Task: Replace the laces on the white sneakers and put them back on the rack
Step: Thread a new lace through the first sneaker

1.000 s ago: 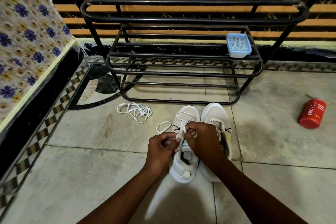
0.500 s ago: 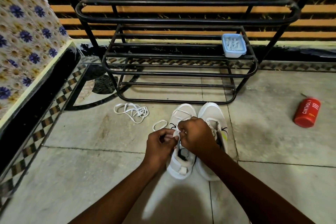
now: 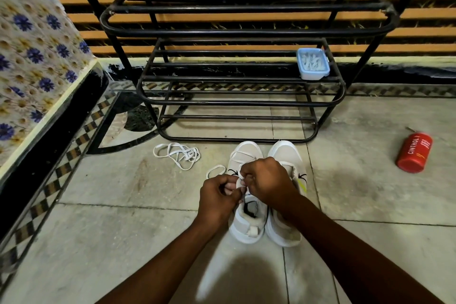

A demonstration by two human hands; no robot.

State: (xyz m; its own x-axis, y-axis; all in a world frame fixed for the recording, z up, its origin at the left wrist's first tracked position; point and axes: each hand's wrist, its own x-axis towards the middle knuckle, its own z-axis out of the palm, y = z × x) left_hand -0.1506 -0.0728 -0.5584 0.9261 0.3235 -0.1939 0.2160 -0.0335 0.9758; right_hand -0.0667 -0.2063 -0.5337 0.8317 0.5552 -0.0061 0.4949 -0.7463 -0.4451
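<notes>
On floor before rack: left hand, right hand both pinching lace over left sneaker.

sneakers before rack | loose lace left | can right

Left grip, right grip on lace

Behind the black metal rack runs an orange-striped wall, left of it a floral-tiled wall, beneath it a pale stone floor.
</notes>
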